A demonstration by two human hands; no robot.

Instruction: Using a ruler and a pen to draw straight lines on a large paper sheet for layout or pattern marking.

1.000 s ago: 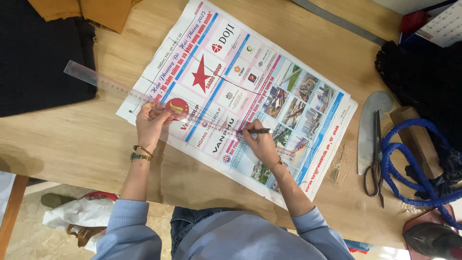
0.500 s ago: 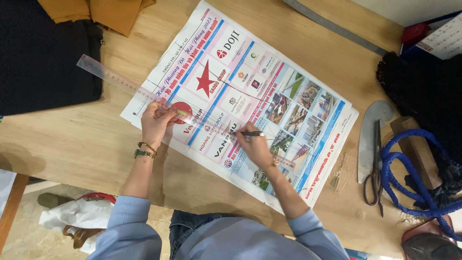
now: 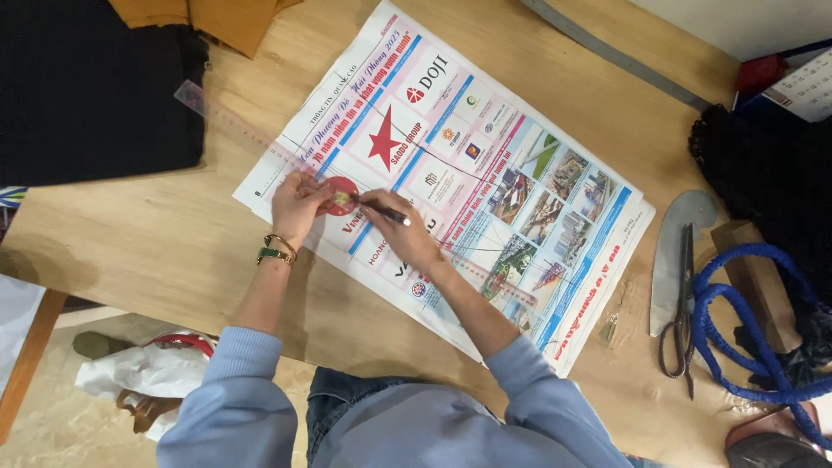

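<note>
A large printed newspaper sheet (image 3: 485,165) lies spread at an angle on the wooden table (image 3: 156,251). A long clear plastic ruler (image 3: 234,126) rests across its near-left part. My left hand (image 3: 297,204) presses down on the ruler, fingers bent; a green and gold bracelet is on that wrist. My right hand (image 3: 406,236) grips a dark pen (image 3: 383,211) whose tip touches the paper along the ruler's edge, close to my left fingers. Thin drawn lines cross the sheet.
Black fabric (image 3: 95,95) and tan cloth (image 3: 217,19) lie at the far left. Scissors (image 3: 680,303), a grey curved template (image 3: 685,217), blue cord (image 3: 745,321) and dark fabric (image 3: 771,173) sit at the right. A long metal ruler (image 3: 615,54) lies at the far edge.
My right hand with the pen has slid left along the ruler, ending close beside my left hand. The view has shifted slightly.
</note>
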